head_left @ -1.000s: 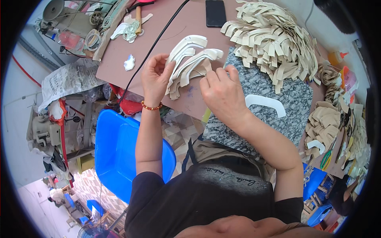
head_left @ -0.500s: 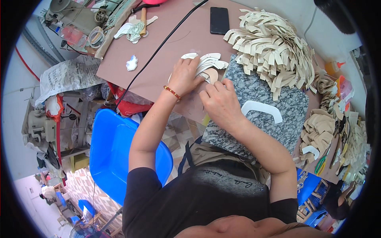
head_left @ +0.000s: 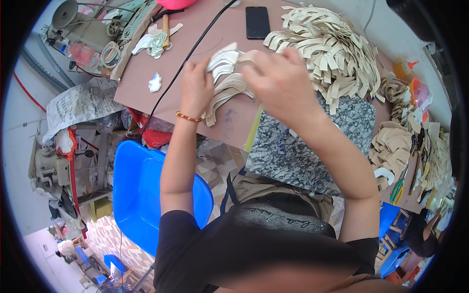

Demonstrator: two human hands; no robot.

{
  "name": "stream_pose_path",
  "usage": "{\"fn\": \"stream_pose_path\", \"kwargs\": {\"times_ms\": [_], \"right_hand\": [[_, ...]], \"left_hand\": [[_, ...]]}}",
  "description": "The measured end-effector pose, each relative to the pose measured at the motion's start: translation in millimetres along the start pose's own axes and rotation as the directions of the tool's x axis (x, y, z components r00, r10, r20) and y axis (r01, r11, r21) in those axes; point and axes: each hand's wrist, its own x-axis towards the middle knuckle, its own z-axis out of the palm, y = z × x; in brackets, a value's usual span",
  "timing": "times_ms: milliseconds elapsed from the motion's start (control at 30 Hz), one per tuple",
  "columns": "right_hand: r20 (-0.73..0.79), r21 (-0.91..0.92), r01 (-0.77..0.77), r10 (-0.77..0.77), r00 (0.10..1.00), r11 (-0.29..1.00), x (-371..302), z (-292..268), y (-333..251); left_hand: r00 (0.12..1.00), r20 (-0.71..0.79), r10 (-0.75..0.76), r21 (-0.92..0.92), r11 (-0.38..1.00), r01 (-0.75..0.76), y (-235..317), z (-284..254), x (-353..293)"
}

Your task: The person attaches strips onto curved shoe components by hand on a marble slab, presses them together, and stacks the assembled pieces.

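My left hand [head_left: 198, 85], with a beaded bracelet at its wrist, pinches a few curved white strips [head_left: 223, 59] raised above the table. To its right, my right hand [head_left: 281, 80] is closed and smeared by motion. A blurred pale edge shows at its fingertips; what it belongs to cannot be made out. Below and between the hands, more curved cream strips [head_left: 228, 90] lie overlapping on the brown table [head_left: 171, 88]. My right forearm passes over a grey speckled stone slab [head_left: 278, 156] and hides most of a white arched piece there.
A large heap of cream strips [head_left: 327, 49] covers the table's far right, next to a black phone [head_left: 257, 22]. Across the left side runs a black cable [head_left: 190, 54]. A blue plastic tub [head_left: 134, 190] stands below the table edge. Tan pieces [head_left: 391, 146] and green-handled scissors [head_left: 397, 191] lie right.
Both hands have risen from the table, the left moving left with the white strips, the right moving up. My right forearm has come over the white arched piece. The view has shifted slightly.
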Motion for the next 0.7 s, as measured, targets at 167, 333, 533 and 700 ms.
{"fn": "stream_pose_path", "kwargs": {"times_ms": [167, 333, 533, 700], "right_hand": [[0.462, -0.196, 0.167, -0.059, 0.885, 0.966, 1, 96, -52], [0.282, 0.178, 0.053, -0.102, 0.954, 0.983, -44, 108, -69], [0.12, 0.286, -0.323, 0.301, 0.946, 0.902, -149, 15, 19], [0.268, 0.225, -0.463, 0.403, 0.875, 0.857, -200, -24, 48]], "left_hand": [[0.996, 0.056, 0.069, 0.062, 0.995, -0.072, -11, 5, 15], [0.916, 0.392, 0.087, 0.021, 0.994, -0.104, -58, 18, -12], [0.971, 0.127, 0.204, 0.163, 0.961, -0.224, -32, 23, -16], [0.903, 0.121, 0.412, -0.126, 0.909, -0.397, 84, 43, -42]]}}
